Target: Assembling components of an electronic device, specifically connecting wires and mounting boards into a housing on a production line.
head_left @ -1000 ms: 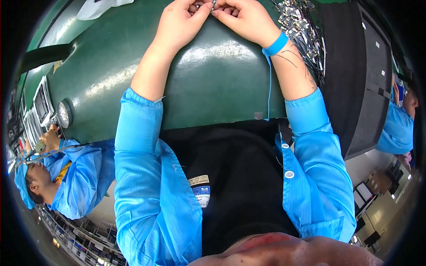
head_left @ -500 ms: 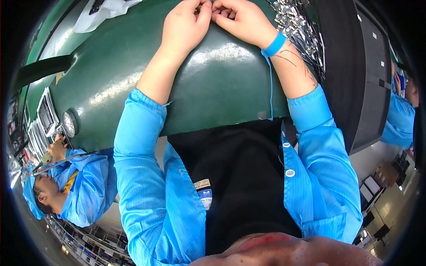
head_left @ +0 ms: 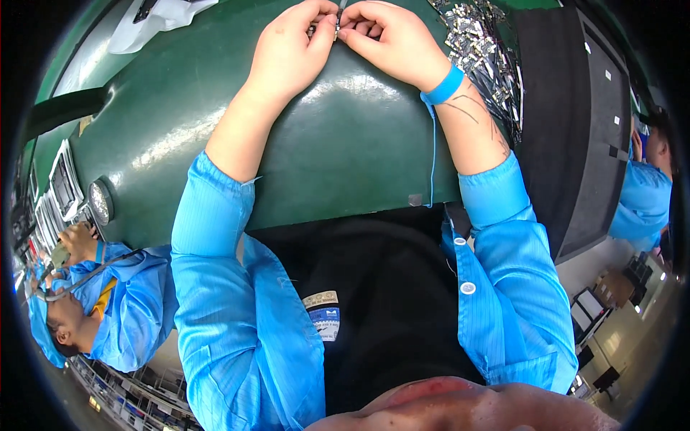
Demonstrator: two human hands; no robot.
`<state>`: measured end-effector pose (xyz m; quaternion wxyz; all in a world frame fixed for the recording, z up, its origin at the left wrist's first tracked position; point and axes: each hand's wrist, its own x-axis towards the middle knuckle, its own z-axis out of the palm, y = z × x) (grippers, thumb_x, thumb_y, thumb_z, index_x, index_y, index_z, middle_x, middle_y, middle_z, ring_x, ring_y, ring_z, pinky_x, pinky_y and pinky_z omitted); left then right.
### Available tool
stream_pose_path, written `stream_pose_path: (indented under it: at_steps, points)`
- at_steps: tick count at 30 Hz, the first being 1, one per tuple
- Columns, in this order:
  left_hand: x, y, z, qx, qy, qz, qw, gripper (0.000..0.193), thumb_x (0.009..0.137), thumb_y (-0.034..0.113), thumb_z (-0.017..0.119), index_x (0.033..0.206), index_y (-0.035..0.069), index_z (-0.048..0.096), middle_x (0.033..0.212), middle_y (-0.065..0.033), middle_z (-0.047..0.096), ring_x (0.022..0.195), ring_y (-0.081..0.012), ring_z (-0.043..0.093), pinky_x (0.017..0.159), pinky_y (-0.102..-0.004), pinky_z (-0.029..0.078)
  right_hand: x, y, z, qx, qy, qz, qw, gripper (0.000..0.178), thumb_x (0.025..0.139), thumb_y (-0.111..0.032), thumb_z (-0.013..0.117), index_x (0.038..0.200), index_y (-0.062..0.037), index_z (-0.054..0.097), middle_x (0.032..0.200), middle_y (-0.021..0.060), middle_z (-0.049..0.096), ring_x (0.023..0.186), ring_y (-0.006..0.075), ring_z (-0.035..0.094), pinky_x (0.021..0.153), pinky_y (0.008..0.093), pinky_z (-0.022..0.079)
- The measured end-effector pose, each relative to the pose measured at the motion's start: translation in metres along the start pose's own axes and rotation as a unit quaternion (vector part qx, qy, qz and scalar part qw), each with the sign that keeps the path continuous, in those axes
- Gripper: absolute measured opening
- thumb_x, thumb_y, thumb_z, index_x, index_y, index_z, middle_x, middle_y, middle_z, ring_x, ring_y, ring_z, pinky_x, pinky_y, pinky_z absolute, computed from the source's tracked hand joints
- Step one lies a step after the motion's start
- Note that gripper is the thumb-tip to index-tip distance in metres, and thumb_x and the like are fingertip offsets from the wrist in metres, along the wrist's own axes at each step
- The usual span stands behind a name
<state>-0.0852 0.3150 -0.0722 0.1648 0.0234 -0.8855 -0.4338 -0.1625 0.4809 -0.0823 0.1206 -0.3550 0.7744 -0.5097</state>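
Observation:
At the top of the view my left hand [head_left: 291, 50] and my right hand [head_left: 399, 44] meet over the green mat, fingertips almost touching. Both are closed, with thumbs and fingers pinched round a small electronic part [head_left: 337, 30]. A thin, greyish strip of it shows between the fingertips, along with some small shiny bits; the fingers hide the rest. On my right wrist is a blue wrist strap [head_left: 443, 86], its thin cord hanging toward the mat's near edge. Just right of my right hand lies a pile of small electronic parts [head_left: 483, 54] with dark strips and shiny ends.
The green mat [head_left: 345, 151] covers the table. A black tray [head_left: 553, 136] stands right of the pile. A white plastic sheet [head_left: 154, 25] lies far left, with a round metal dish [head_left: 100, 201] nearer. A co-worker [head_left: 108, 309] sits at the left; another person [head_left: 642, 190] is at the right.
My hands are slightly lower in the view, and the small part between the fingertips shows more. The whole scene has shifted slightly left. At the left the co-worker's head has moved lower.

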Motion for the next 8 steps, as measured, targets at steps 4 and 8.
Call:
stream_pose_path:
  at_steps: [4, 8]
  points:
    - [0.0, 0.0006, 0.0024, -0.007, -0.011, -0.008, 1.0, 0.014, 0.098, 0.009, 0.061, 0.108, 0.001, 0.066, 0.094, -0.0188, 0.069, 0.085, -0.0311, 0.07, 0.077, -0.0372, 0.056, -0.0012, 0.0055, -0.0006, 0.005, 0.005, -0.015, 1.0, 0.016, 0.089, -0.007, 0.073, 0.103, -0.0005, 0.069, 0.085, 0.0049, 0.065, 0.073, 0.012, 0.061, 0.068, 0.0263, 0.052]
    - [0.0007, 0.0057, 0.003, -0.035, -0.017, -0.034, 0.999, 0.014, 0.099, 0.01, 0.06, 0.108, 0.002, 0.066, 0.095, -0.018, 0.07, 0.085, -0.0294, 0.071, 0.077, -0.0364, 0.056, -0.0006, 0.0042, -0.0029, -0.011, 0.0, 0.004, 1.0, 0.013, 0.089, -0.006, 0.074, 0.101, -0.0019, 0.069, 0.083, 0.0039, 0.064, 0.072, 0.0111, 0.06, 0.066, 0.026, 0.051]
